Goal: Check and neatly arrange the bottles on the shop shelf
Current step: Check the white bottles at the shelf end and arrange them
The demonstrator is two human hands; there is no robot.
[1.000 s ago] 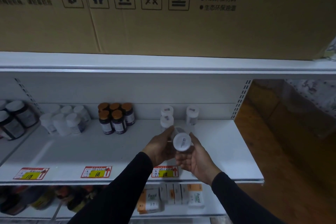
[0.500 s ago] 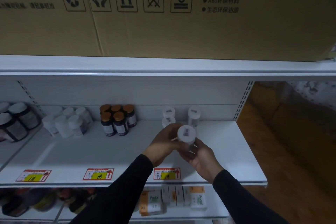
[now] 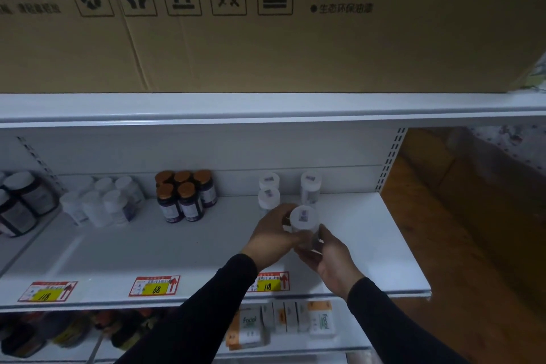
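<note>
Clear bottle (image 3: 305, 229), white cap: gripped upright by left hand (image 3: 273, 238) and right hand (image 3: 331, 257), fingers curled round its sides, over the shelf (image 3: 192, 245); contents cannot be told. Behind: three matching bottles (image 3: 269, 198). Further left: five dark bottles (image 3: 184, 196), brown caps; white bottles (image 3: 100, 204).

You had one white metal shelf (image 3: 183, 248), bearing: five dark orange-capped bottles (image 3: 185, 196); a cluster of white plastic bottles (image 3: 102, 204); three white-lidded clear jars (image 3: 269, 196) at the rear.
</note>
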